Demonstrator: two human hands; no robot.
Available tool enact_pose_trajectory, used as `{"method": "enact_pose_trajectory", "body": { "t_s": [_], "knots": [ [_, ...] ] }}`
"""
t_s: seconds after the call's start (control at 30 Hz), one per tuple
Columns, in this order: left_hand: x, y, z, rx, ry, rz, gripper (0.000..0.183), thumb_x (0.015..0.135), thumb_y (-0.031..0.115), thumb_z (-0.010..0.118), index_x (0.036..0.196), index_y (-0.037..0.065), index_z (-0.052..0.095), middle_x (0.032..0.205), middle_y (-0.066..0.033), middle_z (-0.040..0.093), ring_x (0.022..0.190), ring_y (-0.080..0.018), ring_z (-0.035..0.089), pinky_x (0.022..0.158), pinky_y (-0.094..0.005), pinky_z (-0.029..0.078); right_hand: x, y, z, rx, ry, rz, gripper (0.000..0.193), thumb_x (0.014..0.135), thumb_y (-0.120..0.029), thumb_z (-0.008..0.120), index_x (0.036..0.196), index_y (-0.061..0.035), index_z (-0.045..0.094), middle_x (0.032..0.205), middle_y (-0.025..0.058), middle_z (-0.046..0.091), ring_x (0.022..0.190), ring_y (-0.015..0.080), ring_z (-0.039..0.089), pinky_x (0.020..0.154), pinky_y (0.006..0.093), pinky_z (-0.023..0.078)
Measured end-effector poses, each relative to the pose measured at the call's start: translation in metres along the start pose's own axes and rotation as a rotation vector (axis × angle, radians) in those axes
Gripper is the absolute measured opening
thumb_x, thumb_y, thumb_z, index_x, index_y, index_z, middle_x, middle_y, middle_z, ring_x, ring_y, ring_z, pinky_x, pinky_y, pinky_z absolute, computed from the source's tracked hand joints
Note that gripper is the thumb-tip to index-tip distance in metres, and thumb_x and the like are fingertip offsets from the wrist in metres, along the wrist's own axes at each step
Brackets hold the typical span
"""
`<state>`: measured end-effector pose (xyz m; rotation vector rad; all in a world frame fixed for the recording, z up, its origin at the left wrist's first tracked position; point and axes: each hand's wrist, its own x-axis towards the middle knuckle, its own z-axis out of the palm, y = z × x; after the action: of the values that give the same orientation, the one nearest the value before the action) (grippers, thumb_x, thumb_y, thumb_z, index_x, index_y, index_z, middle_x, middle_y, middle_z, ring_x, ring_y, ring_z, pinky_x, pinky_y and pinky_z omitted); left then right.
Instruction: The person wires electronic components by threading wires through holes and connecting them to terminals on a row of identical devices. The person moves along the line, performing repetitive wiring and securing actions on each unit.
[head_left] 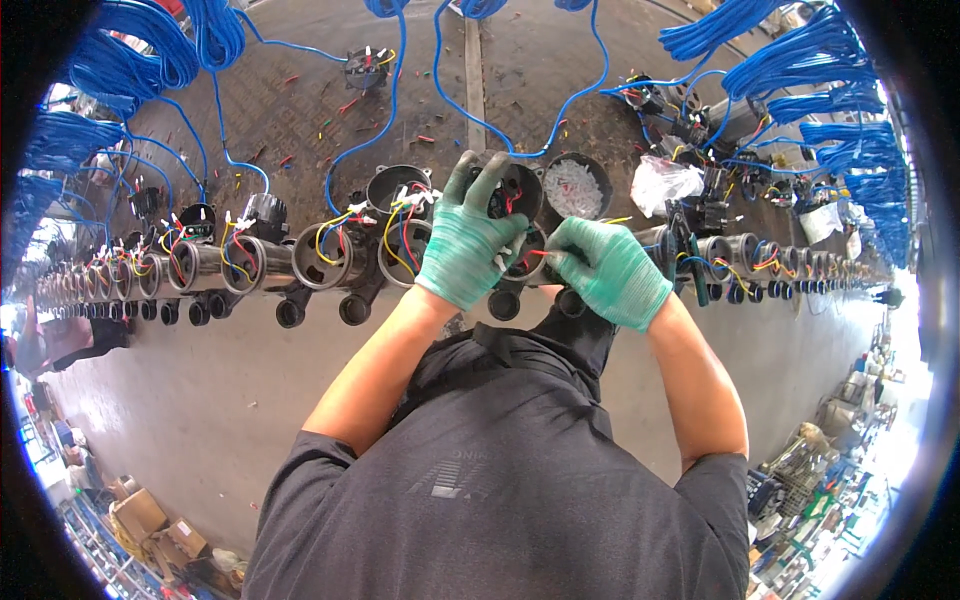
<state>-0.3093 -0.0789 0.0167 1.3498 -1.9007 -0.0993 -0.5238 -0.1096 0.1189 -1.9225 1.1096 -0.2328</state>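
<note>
My left hand (468, 240), in a green-and-grey glove, is closed around a black round housing (521, 188) with wires inside. Its fingers reach over the housing's left side, and small white connectors show by the thumb. My right hand (612, 268), gloved alike, pinches the end of a thin red wire (540, 253) just right of the left thumb. Both hands are above the near edge of the bench, over a metal cylinder partly hidden beneath them. Beyond the right hand stands a black bowl (577, 212) filled with small clear-white pieces.
Metal cylinders (322, 257) with coloured wires line the bench edge to both sides. Another black bowl (396, 186) stands left of my hand. Blue cable coils (800, 70) hang at both sides, and a clear plastic bag (665, 184) lies at right. Wire scraps litter the bench (300, 130).
</note>
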Motion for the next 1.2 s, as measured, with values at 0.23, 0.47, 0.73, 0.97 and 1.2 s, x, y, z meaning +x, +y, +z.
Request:
{"method": "enact_pose_trajectory", "body": {
  "t_s": [0.23, 0.47, 0.73, 0.97, 1.2],
  "knots": [
    [0.002, -0.001, 0.000, 0.001, -0.015, 0.000, 0.013, 0.076, 0.016, 0.081, 0.089, 0.018, 0.078, 0.162, -0.0167, 0.042, 0.143, -0.0553, 0.039, 0.115, -0.0561, 0.043, 0.013, -0.007, 0.003, -0.597, 0.201, -0.420, 0.009, 0.091, -0.011, 0.070, 0.099, -0.0065, 0.066, 0.090, 0.0150, 0.065, 0.080, 0.0400, 0.069, 0.067, 0.0496, 0.056],
    [-0.001, -0.003, -0.001, -0.112, 0.013, -0.042, 0.031, 0.072, 0.003, 0.082, 0.100, 0.017, 0.082, 0.162, -0.0202, 0.041, 0.151, -0.0496, 0.031, 0.123, -0.0531, 0.033, 0.020, 0.003, 0.010, -0.661, 0.236, -0.360, 0.007, 0.090, -0.013, 0.071, 0.095, -0.0098, 0.067, 0.089, 0.0143, 0.064, 0.079, 0.0393, 0.070, 0.066, 0.0499, 0.056],
    [-0.003, -0.009, -0.001, -0.210, -0.001, -0.029, 0.035, 0.074, 0.002, 0.081, 0.106, 0.017, 0.081, 0.164, -0.0202, 0.038, 0.152, -0.0498, 0.028, 0.124, -0.0558, 0.031, 0.024, 0.014, 0.025, -0.334, 0.268, -0.273, 0.013, 0.090, -0.010, 0.072, 0.101, -0.0039, 0.070, 0.094, 0.0202, 0.069, 0.087, 0.0410, 0.070, 0.077, 0.0487, 0.056],
    [-0.002, -0.007, -0.005, -0.183, -0.013, -0.027, 0.026, 0.077, 0.007, 0.076, 0.101, 0.018, 0.080, 0.164, -0.0168, 0.041, 0.151, -0.0509, 0.032, 0.121, -0.0551, 0.037, 0.019, 0.013, 0.035, 0.058, 0.222, -0.042, 0.015, 0.087, -0.001, 0.070, 0.102, 0.0010, 0.071, 0.094, 0.0191, 0.072, 0.088, 0.0345, 0.072, 0.080, 0.0417, 0.056],
    [-0.001, -0.002, -0.009, -0.150, -0.079, -0.014, 0.029, 0.075, 0.008, 0.078, 0.102, 0.016, 0.080, 0.164, -0.0198, 0.039, 0.151, -0.0537, 0.029, 0.122, -0.0589, 0.033, 0.018, 0.013, 0.033, -0.173, 0.284, -0.165, 0.014, 0.088, -0.004, 0.072, 0.101, 0.0012, 0.070, 0.095, 0.0198, 0.073, 0.087, 0.0334, 0.072, 0.080, 0.0394, 0.056]
  ]
}}
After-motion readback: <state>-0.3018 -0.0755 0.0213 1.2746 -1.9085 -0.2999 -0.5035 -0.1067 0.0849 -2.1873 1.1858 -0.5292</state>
